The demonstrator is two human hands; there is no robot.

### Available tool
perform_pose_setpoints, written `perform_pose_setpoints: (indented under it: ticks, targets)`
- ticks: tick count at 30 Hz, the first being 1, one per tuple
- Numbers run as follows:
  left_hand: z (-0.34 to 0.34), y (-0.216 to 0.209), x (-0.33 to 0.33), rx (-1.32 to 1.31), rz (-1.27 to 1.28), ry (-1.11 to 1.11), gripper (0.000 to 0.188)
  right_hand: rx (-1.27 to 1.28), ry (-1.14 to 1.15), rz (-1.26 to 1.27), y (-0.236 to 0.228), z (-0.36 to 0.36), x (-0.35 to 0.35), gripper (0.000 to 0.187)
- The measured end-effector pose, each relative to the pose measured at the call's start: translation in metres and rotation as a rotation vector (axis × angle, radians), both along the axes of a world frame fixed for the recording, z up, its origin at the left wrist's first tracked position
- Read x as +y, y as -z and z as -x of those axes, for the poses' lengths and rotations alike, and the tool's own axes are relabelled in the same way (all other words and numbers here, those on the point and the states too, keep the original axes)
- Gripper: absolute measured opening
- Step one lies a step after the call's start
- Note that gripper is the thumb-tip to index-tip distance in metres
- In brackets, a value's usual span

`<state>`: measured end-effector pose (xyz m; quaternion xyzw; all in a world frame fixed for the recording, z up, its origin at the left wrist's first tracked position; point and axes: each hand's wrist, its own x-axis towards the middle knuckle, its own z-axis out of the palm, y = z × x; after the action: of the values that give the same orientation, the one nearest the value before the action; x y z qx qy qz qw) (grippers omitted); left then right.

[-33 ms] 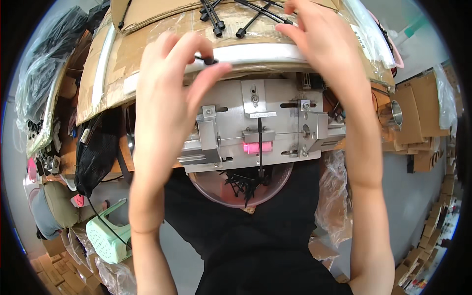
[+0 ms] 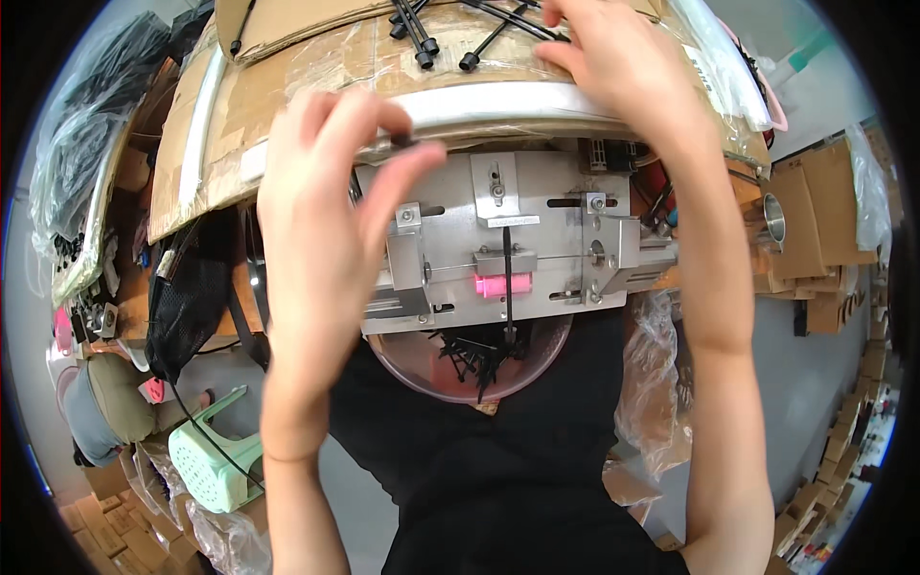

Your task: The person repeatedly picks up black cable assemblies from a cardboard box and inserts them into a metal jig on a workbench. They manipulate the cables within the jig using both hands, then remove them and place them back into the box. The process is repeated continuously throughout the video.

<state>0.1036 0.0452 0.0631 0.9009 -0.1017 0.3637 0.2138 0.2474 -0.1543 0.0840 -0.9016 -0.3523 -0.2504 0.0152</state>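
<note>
My left hand (image 2: pixel 331 182) is raised over the left of the metal fixture (image 2: pixel 556 177). Its thumb and fingers close on a small black knob-ended part (image 2: pixel 404 142), blurred and mostly hidden. At the cardboard's far side, my right hand (image 2: pixel 623 57) reaches over black rods (image 2: pixel 517 21), its thumb and forefinger apart on either side of them; I see no grip. More black rods with knobbed ends (image 2: pixel 422 43) lie left of it. A single black rod (image 2: pixel 509 278) stands lengthwise in the fixture's middle, crossing a pink cylinder (image 2: pixel 491 286).
Below the fixture, a clear bowl (image 2: pixel 546 374) on my lap holds several black parts (image 2: pixel 470 355). The cardboard (image 2: pixel 287 105) overhangs the fixture's far edge. A black mesh bag (image 2: pixel 187 307) hangs at left, above a green stool (image 2: pixel 211 460). A metal cup (image 2: pixel 773 218) stands at right.
My left hand has dropped slightly toward me, still closed on the black part. My right hand has shifted a little left over the rods.
</note>
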Motion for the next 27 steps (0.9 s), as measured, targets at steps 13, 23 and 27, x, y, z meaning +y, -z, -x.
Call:
perform_pose_setpoints:
  ticks: [13, 23, 27]
  targets:
    - [0.099, 0.101, -0.078, 0.359, -0.036, 0.104, 0.068, 0.706, -0.327, -1.157, -0.025, 0.047, -0.059, 0.021]
    - [0.094, 0.071, -0.066, 0.509, 0.095, 0.188, 0.075, 0.431, -0.276, -0.898, 0.068, 0.171, -0.045, 0.052]
    - [0.006, 0.014, -0.028, 0.050, -0.018, 0.071, 0.032, 0.413, -0.261, -0.682, 0.110, 0.194, -0.031, 0.064]
